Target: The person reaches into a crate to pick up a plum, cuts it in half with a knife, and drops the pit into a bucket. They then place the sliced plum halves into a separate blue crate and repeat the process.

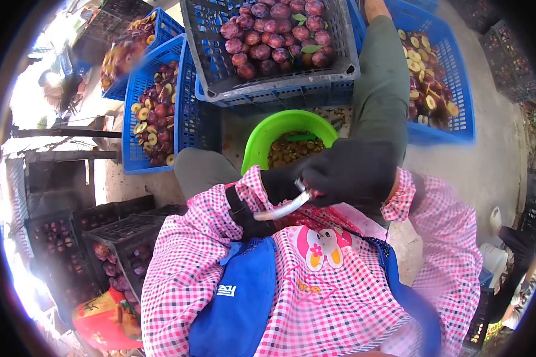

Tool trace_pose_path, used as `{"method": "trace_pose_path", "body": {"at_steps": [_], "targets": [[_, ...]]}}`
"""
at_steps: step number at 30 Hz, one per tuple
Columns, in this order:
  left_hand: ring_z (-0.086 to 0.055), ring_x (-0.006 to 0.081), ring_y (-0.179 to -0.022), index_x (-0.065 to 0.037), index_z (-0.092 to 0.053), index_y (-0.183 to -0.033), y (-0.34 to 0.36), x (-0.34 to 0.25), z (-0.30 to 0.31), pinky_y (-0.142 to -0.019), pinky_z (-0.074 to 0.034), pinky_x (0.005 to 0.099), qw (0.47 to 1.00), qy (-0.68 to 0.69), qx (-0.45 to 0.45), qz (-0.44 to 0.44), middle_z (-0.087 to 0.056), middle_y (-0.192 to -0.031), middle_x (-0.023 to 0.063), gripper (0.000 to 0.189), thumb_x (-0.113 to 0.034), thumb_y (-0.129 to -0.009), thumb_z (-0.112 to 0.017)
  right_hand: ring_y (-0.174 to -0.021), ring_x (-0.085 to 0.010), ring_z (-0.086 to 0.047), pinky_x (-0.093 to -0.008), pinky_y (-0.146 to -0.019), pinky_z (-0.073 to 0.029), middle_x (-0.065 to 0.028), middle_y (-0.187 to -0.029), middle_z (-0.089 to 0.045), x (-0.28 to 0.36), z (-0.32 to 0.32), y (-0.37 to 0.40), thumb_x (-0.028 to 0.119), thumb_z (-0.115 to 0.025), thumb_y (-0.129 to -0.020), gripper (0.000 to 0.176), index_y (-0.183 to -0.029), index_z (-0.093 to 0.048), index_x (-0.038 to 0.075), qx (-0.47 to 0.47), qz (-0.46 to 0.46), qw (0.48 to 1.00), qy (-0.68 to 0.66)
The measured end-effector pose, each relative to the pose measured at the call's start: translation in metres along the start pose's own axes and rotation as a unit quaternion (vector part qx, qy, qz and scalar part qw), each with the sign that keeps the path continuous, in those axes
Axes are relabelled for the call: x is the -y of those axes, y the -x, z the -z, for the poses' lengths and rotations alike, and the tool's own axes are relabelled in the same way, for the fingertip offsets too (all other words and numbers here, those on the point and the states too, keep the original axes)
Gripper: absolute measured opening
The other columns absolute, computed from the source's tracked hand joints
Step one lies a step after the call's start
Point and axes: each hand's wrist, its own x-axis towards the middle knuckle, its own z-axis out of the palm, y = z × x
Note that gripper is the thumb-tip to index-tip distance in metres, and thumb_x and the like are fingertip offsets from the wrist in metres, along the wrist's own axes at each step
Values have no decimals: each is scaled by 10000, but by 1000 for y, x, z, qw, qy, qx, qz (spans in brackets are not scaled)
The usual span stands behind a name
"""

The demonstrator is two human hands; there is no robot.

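Observation:
Both of my hands wear black gloves and meet in front of my chest, above a bright green basin (252, 134). My right hand (354, 172) is closed in a fist, with a curved, shiny metal tool (286, 207) sticking out of it towards the left; its exact kind does not show. A small reddish bit, too small to name, shows beside the fist. My left hand (283, 178) is close against the right one, its fingers hidden behind it. Small brownish pieces and a green-handled item (302, 137) lie in the basin.
A black crate (205, 71) of whole plums (274, 41) stands ahead, on a blue crate. Blue crates with cut plums stand to the left (138, 101) and right (452, 77). Dark crates (125, 229) stack at lower left. My legs flank the basin.

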Motion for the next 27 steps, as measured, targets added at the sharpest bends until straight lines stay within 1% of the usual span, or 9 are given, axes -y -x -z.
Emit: {"method": "trace_pose_path", "body": {"at_steps": [2, 4, 5, 8, 14, 17, 21, 22, 27], "targets": [[-591, 188, -1084, -62, -458, -1344, 1, -93, -24, -926, -492, 341, 846, 385, -324, 179, -580, -1221, 115, 449, -310, -976, -523, -592, -263, -622, -349, -551, -505, -79, -676, -593, -10, -18, 13, 308, -744, -773, 286, -901, -601, 96, -2, -44, 996, -76], [-563, 158, -685, -90, -547, -1101, -18, -63, 11, -631, -499, 313, 798, 564, 176, 118, -575, -794, 46, 515, -544, -1004, -326, -679, -236, -626, -322, -636, -514, -108, -794, -601, -20, -20, 8, 255, -762, -761, 319, -950, -585, 69, -361, -293, 761, -453], [-573, 147, -704, -88, -532, -1123, -15, -55, 8, -626, -497, 297, 848, 520, 6, 98, -580, -801, 45, 525, -561, -997, -340, -766, -244, -617, -325, -718, -506, -129, -916, -595, -14, -3, 11, 268, -790, -753, 423, -1032, -568, 40, -408, -407, 643, -504], [-588, 136, -727, -86, -503, -1178, 1, -64, -13, -625, -496, 281, 875, 443, -173, 87, -595, -826, 48, 540, -571, -991, -357, -810, -293, -623, -370, -743, -501, -133, -949, -612, -22, -8, 16, 351, -796, -750, 522, -1098, -563, 39, -207, -255, 925, -190], [-610, 133, -718, -69, -432, -1356, 15, -28, -7, -625, -493, 266, 831, 549, -70, 57, -665, -1010, 97, 576, -522, -1010, -353, -818, -322, -636, -402, -724, -499, -153, -949, -633, -22, -40, 13, 403, -780, -757, 537, -1115, -582, 55, -132, -299, 916, -232], [-598, 133, -591, -30, -523, -1274, 40, -104, 19, -535, -497, 269, 934, 162, -303, 99, -689, -991, 129, 581, -518, -1006, -355, -809, -226, -650, -375, -722, -508, -122, -934, -659, -24, 6, 14, 299, -781, -777, 415, -1059, -610, 46, -292, -401, 853, -162], [-662, 234, -858, 23, -581, -1201, 142, -176, 121, -736, -521, 328, 719, -374, -585, -10, -672, -1053, 159, 528, -444, -985, -465, -814, -81, -618, -265, -741, -495, -52, -909, -686, -76, 78, 72, 233, -759, -822, 357, -1085, -648, 19, -408, -452, 793, -14], [-653, 259, -970, 45, -579, -1204, 148, -185, 143, -835, -509, 353, 579, -567, -584, -43, -662, -1093, 172, 515, -410, -982, -492, -814, -81, -618, -265, -741, -495, -52, -909, -686, -78, 87, 79, 233, -759, -822, 357, -1085, -648, 19, -413, -453, 790, -15], [-616, 292, -1066, 28, -573, -1238, 45, -207, 172, -907, -467, 381, 694, -549, -465, 27, -644, -1136, 206, 487, -340, -919, -604, -792, -64, -587, -251, -721, -473, -50, -906, -685, -93, 87, 89, 272, -692, -888, 339, -1120, -669, 26, -496, -481, 708, -143]]}}
